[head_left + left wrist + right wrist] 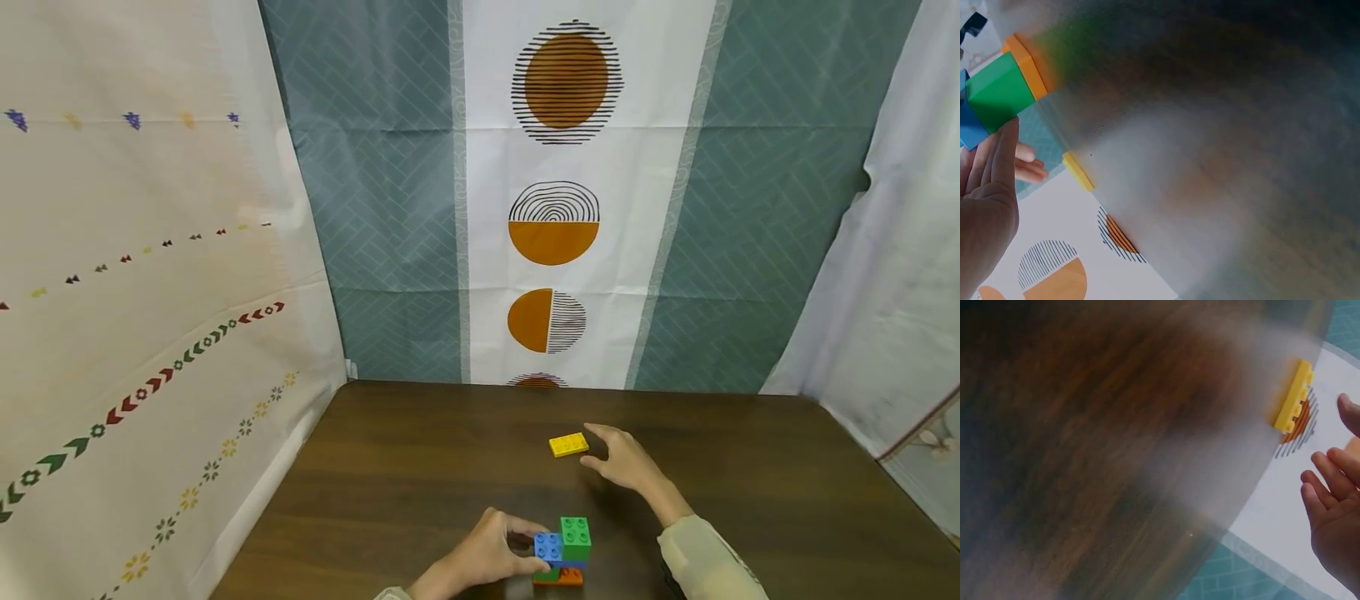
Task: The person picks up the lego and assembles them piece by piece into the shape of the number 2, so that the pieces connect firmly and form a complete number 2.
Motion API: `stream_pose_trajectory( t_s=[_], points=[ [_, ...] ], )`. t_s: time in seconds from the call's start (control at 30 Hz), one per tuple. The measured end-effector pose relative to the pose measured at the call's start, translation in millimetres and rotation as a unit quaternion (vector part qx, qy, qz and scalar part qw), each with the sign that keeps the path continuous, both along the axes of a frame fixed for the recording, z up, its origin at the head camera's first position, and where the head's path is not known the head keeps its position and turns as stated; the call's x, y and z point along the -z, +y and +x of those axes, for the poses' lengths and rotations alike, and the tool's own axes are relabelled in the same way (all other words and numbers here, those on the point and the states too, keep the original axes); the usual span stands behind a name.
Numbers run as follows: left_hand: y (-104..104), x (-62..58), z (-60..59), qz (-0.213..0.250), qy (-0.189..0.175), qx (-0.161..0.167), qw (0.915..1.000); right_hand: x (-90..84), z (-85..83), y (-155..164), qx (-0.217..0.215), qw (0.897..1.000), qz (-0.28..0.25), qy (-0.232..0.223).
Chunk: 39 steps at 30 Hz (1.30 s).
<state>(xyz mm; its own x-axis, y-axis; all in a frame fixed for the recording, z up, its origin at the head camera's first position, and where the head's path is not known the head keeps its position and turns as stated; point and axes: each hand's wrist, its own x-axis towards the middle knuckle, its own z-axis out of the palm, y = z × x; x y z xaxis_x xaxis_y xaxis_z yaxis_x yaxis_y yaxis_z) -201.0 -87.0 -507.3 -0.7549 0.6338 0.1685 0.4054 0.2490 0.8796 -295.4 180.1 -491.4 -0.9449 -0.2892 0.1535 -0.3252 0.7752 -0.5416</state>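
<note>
yellow flat brick (pixel 568 444) — loose piece, just off the right fingertips

yellow flat brick: thin studded plate, lying flat and alone on the brown table (pixel 420 467), studs up. it sits just beyond the tips of the right hand (pixel 624 462), apart from them; no contact shows. in the right wrist view the plate (pixel 1294 397) lies past the fingertips (pixel 1325 469) with a gap between.

right hand: fingers straight and loosely spread, palm down, holding nothing. pale sleeve (pixel 708 562) behind the wrist. judged: the hand is spread this way because it is open toward the plate rather than closed on anything.

brick stack (pixel 564 552): green brick (pixel 575 537) uppermost, blue brick (pixel 548 547) beside it on the finger side, orange brick (pixel 570 576) at the base. stands near the table's front edge, well apart from the yellow plate.

left hand (pixel 487 557): fingers curled round the near side of the stack, tips on the blue brick. in the left wrist view the fingers (pixel 999 156) lie pressed together against the blue and green bricks; thumb position cannot be told. judged: the grip steadies the stack upright.

surroundings: patterned curtain (pixel 555 192) with orange discs behind the table; pale printed cloth (pixel 142 275) beyond the left fingers' side.
</note>
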Motion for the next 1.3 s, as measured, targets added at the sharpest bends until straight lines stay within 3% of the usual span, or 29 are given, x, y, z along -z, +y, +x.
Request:
stream_pose_trajectory(
  t_s=[0.23, 0.53, 1.0, 1.3],
  points=[
    [2.1, -0.5, -3.5, -0.011, 0.017, -0.001, 0.9998, 5.5, -7.6, -0.9, -0.012, 0.999, 0.003, -0.040],
    [-0.9, -1.2, -4.2, -0.004, 0.003, 0.006, 1.0000, 12.1, -16.0, -9.8, -0.018, 0.997, 0.024, -0.071],
    [-2.5, 0.1, -3.6, -0.008, 0.003, -0.001, 1.0000, 22.9, -20.3, -14.4, -0.009, 0.999, 0.015, -0.033],
    [-1.1, 0.2, -1.1, 0.000, -0.008, 0.012, 0.9999, 27.4, -27.2, -17.9, -0.026, 0.999, -0.003, -0.041]
  ],
)
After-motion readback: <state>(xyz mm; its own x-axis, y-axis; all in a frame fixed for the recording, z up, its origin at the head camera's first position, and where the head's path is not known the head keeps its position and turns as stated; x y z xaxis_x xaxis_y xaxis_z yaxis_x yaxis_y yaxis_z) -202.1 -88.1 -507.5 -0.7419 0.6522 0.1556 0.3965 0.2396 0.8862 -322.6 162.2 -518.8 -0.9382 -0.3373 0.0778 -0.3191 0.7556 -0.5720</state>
